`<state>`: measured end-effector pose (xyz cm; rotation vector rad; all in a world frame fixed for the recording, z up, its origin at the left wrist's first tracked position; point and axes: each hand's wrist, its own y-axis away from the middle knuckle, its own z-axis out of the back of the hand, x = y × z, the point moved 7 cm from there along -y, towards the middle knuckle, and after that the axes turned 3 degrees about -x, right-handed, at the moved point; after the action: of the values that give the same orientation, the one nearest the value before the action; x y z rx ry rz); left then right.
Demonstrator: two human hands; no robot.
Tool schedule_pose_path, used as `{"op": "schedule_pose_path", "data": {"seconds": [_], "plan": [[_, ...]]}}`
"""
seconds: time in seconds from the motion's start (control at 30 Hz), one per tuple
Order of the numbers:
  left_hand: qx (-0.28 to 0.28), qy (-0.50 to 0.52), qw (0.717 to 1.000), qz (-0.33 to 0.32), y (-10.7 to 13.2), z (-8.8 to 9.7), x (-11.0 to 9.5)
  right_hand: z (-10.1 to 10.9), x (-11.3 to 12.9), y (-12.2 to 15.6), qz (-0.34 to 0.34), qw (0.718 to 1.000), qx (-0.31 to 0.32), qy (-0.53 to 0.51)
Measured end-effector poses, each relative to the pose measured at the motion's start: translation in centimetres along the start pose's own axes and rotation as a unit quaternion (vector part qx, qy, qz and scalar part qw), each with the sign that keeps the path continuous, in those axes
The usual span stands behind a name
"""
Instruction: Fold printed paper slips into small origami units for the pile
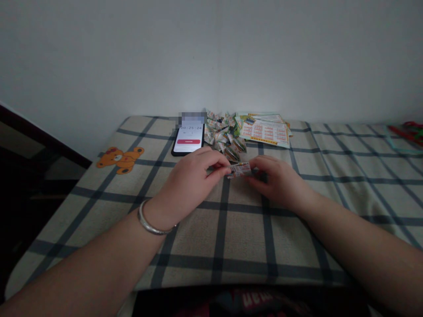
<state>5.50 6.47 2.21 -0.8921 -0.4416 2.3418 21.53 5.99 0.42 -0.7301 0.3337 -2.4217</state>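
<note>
Between my two hands is a small folded piece of printed paper [240,169], held just above the checked tablecloth. My left hand [201,171], with a silver bangle at its wrist, pinches the paper's left end between thumb and fingers. At the right end, the fingers and thumb of my right hand [277,178] close on it too. Just beyond lies a heap of folded paper pieces [224,134] with similar print. Beside that heap, a loose stack of flat printed sheets [266,132] rests on the table.
A phone [188,136] with a lit timer screen lies left of the heap. An orange bear cutout [119,159] is farther left on the checked tablecloth [244,237]. A white wall [211,57] rises behind the table. Something red and green [411,134] sits at the far right.
</note>
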Motion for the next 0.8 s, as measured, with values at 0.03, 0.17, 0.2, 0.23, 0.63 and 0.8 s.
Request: {"op": "schedule_pose_path", "data": {"seconds": [0.03, 0.17, 0.2, 0.23, 0.63, 0.8], "plan": [[0.001, -0.007, 1.000, -0.001, 0.0, 0.0, 0.1, 0.1, 0.0, 0.0, 0.001, 1.000, -0.005, -0.012], [0.015, -0.069, 0.997, -0.027, -0.2, -0.2, 0.2, 0.8, 0.5, 0.0, 0.036, 0.998, -0.032, -0.042], [0.020, -0.087, 0.995, -0.039, -0.2, -0.3, 0.2, 0.9, 0.7, 0.1, 0.054, 0.997, -0.034, -0.045], [0.022, -0.103, 0.993, -0.050, -0.3, -0.4, 0.2, 0.9, 1.0, 0.1, 0.074, 0.996, -0.033, -0.047], [0.075, -0.122, 0.985, -0.101, -0.2, -1.8, 0.3, -0.2, 1.9, 0.5, 0.140, 0.988, 0.056, -0.020], [0.113, -0.106, 0.983, -0.094, 0.1, -2.6, 0.3, -0.1, 1.9, 0.6, 0.139, 0.988, 0.065, 0.022]]}}
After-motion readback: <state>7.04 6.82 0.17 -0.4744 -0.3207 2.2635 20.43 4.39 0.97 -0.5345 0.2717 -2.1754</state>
